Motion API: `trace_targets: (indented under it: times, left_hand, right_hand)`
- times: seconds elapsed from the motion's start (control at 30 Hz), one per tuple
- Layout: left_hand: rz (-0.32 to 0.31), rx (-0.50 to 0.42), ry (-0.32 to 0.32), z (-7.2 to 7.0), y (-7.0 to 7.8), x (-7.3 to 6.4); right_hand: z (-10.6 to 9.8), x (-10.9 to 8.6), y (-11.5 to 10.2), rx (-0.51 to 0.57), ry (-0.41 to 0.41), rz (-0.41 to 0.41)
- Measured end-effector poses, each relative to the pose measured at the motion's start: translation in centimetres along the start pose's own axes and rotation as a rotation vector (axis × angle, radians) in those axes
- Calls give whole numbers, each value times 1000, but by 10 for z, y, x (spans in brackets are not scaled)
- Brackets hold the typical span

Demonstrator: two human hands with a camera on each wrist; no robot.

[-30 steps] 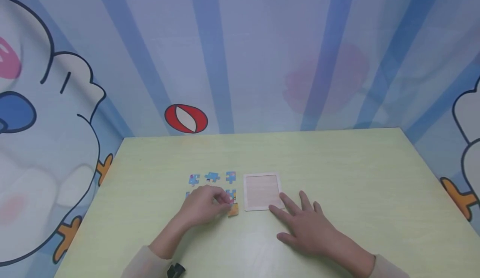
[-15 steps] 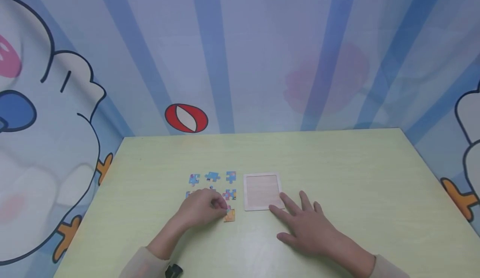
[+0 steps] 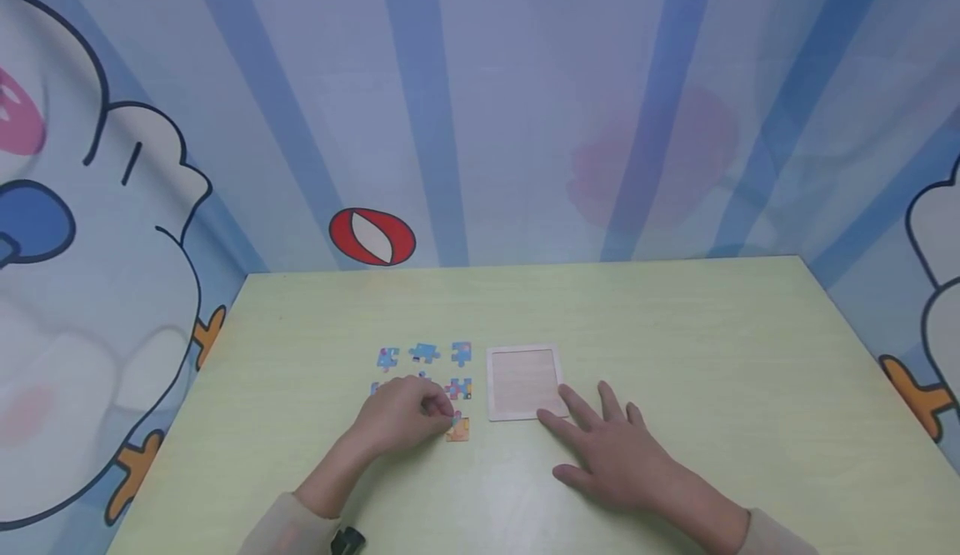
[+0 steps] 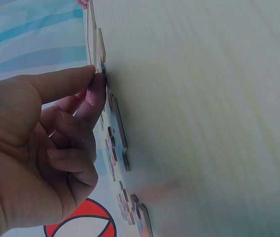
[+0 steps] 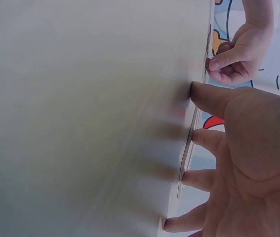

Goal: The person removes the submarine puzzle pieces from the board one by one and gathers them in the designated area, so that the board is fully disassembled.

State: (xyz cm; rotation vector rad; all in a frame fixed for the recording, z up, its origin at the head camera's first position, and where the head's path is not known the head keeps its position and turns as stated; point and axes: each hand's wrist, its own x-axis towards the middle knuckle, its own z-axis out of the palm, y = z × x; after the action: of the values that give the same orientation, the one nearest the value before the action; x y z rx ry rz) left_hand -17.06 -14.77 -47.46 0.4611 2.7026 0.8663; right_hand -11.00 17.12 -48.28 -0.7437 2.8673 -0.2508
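Note:
In the head view, my left hand (image 3: 405,413) pinches the left edge of an orange puzzle piece (image 3: 458,430) lying at the near right of the group of pieces. Thumb and forefinger meet at the tabletop in the left wrist view, the other fingers curled. Blue and pink puzzle pieces (image 3: 460,388) lie about this hand, some partly hidden under it. A square wooden puzzle frame (image 3: 490,384) lies flat to their right, with no pieces inside. My right hand (image 3: 611,455) is spread, two fingertips touching the frame's near right corner.
Farther back lie a blue puzzle piece (image 3: 462,353) and two more in a row. The pale wooden table (image 3: 675,330) reaches back to a printed cloth backdrop (image 3: 525,122). A small black object (image 3: 348,540) shows by the left sleeve.
My left hand has drawn the orange piece slightly left and toward me, apart from the piece behind it. It has hardly moved in the last half second. My right hand stays put.

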Motion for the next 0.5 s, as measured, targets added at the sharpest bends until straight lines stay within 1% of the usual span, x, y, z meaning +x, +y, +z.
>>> trace_targets:
  times: [0.13, 0.3, 0.4, 0.5]
  left_hand:
    - [5, 11, 5, -1, -1, -1]
    - [7, 29, 31, -5, 0, -2]
    - [-16, 0, 42, -9, 3, -4]
    - [-25, -4, 71, -15, 6, -5]
  right_hand:
    - [0, 1, 0, -4, 1, 0]
    - [0, 1, 1, -4, 2, 2]
    - [0, 1, 2, -7, 1, 2]
    - [-1, 2, 4, -13, -1, -4]
